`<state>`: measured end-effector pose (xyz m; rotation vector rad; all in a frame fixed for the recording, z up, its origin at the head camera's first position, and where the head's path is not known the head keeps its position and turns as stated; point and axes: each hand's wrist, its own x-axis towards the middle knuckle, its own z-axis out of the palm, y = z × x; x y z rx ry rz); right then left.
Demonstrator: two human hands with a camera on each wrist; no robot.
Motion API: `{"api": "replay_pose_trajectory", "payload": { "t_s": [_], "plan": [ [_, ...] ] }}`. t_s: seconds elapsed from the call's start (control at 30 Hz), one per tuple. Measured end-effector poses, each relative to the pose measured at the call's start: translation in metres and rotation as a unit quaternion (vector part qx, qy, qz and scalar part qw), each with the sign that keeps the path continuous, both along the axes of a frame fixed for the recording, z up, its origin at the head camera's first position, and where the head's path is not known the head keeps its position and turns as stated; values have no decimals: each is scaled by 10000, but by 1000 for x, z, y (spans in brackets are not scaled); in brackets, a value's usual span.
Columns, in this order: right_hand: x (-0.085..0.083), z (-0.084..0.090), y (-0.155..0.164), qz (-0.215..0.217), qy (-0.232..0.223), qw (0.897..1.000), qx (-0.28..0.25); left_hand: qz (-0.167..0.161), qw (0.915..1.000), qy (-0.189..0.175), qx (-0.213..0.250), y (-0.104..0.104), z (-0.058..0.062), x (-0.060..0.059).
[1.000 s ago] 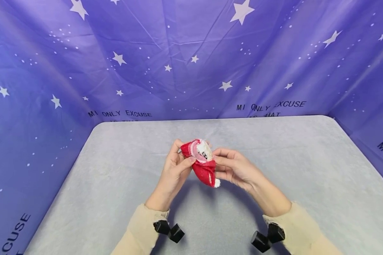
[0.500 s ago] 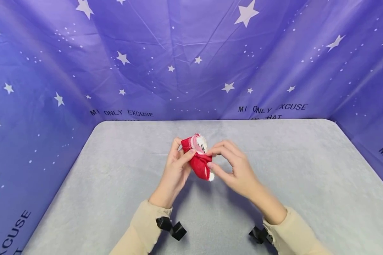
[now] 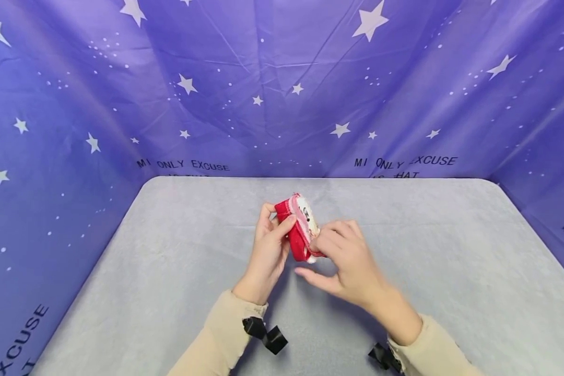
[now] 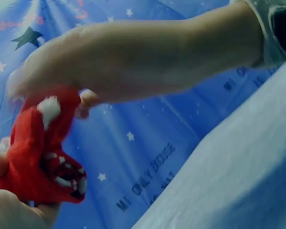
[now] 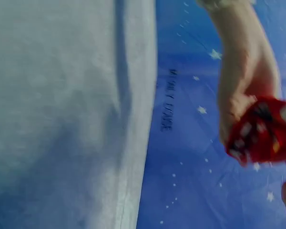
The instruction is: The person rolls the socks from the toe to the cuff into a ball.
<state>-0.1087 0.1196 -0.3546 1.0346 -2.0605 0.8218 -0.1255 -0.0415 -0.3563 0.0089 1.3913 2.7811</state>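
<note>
Head view, left hand [image 3: 268, 250]: I read it as clamped on the red fabric item [image 3: 297, 230], thumb on the near face, fingers curled behind the upper left end.
Left wrist view, same hand: only a strip of palm shows at the lower left; the item [image 4: 40, 152] sits against it, its white-patterned open edge turned toward the lens.
Item position: held in the air above the grey table [image 3: 169, 271], near the middle, between both hands and clear of the surface.
Item make-up: red knit with a pink and white band at the top and a small white pompom [image 4: 48, 109].
Handling judgement: I rate it as very light, soft and limp; it bunches and folds under finger pressure. Not fragile and not slippery; the knit should give good friction.
Hold points: I would take it by the band or by a pinch of doubled fabric; the pompom looks too small and loose for a secure hold.
Right hand [image 3: 345, 256]: fingers curled, tips closed on the lower right edge of the item; thumb extended below and free.
Right wrist view: blurred; item [image 5: 264, 131] at the fingertips.
Surround: purple star-printed backdrop [image 3: 282, 83] behind and on both sides.
</note>
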Motion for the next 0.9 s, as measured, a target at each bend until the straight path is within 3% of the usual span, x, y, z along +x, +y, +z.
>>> {"api": "replay_pose_trajectory", "payload": {
  "t_s": [0.13,0.2,0.33,0.5,0.7,0.8,0.9],
  "plan": [
    [1,-1,-3,-831,-193,9963,-74,-105,9995,-159,234,1,1,1],
    [-2,-1,-2,-994,-495,9935,-243,-202,9991,-245,280,0,1,2],
    [-7,0,2,-919,-1200,9872,-515,-620,9971,-416,113,-5,0,2],
    [-11,3,7,-691,-2172,9713,-673,-1284,9904,-479,-186,-12,-2,1],
    [-14,7,12,-408,-2664,9597,-790,-2061,9779,130,-330,-22,-5,2],
    [-15,6,13,-316,-2682,9587,-896,-1867,9811,218,-448,-23,-7,1],
    [-14,2,12,-230,-2456,9639,-1000,-1272,9905,64,-525,-20,-8,-1]
  ]
}}
